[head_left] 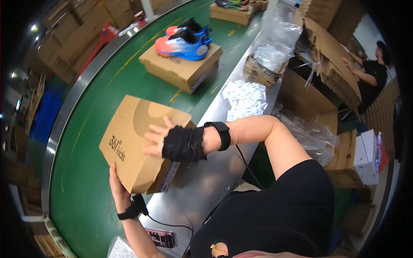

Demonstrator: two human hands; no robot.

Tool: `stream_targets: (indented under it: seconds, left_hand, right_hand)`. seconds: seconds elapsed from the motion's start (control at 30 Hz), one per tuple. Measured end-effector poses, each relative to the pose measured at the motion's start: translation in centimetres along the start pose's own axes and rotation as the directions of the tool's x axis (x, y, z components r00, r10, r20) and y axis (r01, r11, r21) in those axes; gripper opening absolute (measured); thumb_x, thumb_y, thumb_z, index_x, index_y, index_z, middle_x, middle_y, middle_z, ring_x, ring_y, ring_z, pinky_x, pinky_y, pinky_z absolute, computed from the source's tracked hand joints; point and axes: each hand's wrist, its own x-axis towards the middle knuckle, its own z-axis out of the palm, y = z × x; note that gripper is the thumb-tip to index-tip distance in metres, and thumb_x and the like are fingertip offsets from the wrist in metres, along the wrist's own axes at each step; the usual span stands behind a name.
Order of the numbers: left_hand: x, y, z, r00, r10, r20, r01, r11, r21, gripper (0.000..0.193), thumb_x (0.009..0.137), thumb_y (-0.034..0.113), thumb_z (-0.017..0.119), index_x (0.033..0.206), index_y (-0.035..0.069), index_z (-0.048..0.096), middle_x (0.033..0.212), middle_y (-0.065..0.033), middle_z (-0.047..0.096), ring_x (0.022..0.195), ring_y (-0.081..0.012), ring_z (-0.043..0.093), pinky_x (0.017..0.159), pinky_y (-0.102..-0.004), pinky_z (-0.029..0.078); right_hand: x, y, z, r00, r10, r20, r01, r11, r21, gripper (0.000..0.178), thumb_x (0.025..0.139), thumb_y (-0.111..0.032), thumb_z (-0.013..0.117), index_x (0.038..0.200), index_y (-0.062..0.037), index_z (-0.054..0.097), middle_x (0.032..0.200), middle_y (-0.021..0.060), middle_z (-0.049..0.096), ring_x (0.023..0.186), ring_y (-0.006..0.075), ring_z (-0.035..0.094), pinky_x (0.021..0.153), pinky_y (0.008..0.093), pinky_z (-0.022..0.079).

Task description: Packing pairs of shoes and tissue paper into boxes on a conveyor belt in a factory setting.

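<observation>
Brown shoebox [132, 136] centre-left of frame, over green belt [79, 180]. Left hand [119, 189] against box's lower edge, grip partly hidden, closure cannot be told. Right hand [167, 139] on box top, fingers spread, grip apart.

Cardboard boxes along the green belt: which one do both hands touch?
The nearest box, left hand at its lower-left edge, right hand on its lid; the boxes beyond are untouched.
</observation>
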Motion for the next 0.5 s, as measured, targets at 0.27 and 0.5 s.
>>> stream_targets:
  seconds: [0.27, 0.5]
  left_hand:
    - [-2.3, -7.0, 3.0, 0.953, 0.253, -0.168, -0.221, 0.957, 0.189, 0.043, 0.091, 0.032, 0.032, 0.108, -0.004, 0.048, 0.102, -0.0138, 0.056, 0.089, -0.0189, 0.056, 0.076, -0.0308, 0.045]
    - [-4.4, -11.2, 3.8, 0.868, 0.409, -0.282, -0.318, 0.894, 0.317, 0.041, 0.091, 0.034, 0.037, 0.111, -0.001, 0.043, 0.105, -0.0131, 0.051, 0.092, -0.0181, 0.051, 0.077, -0.0307, 0.042]
  right_hand:
    - [-5.5, -5.0, 3.1, 0.976, -0.064, -0.207, 0.083, 0.993, 0.085, 0.044, 0.075, -0.020, 0.050, 0.117, -0.0128, 0.046, 0.123, 0.0223, 0.042, 0.113, 0.0388, 0.042, 0.084, 0.0632, 0.031]
    - [-7.3, -6.6, 5.5, 0.877, -0.172, -0.449, 0.223, 0.973, 0.063, 0.032, 0.071, -0.017, 0.053, 0.101, -0.0055, 0.054, 0.117, 0.0209, 0.048, 0.110, 0.0358, 0.045, 0.085, 0.0558, 0.034]
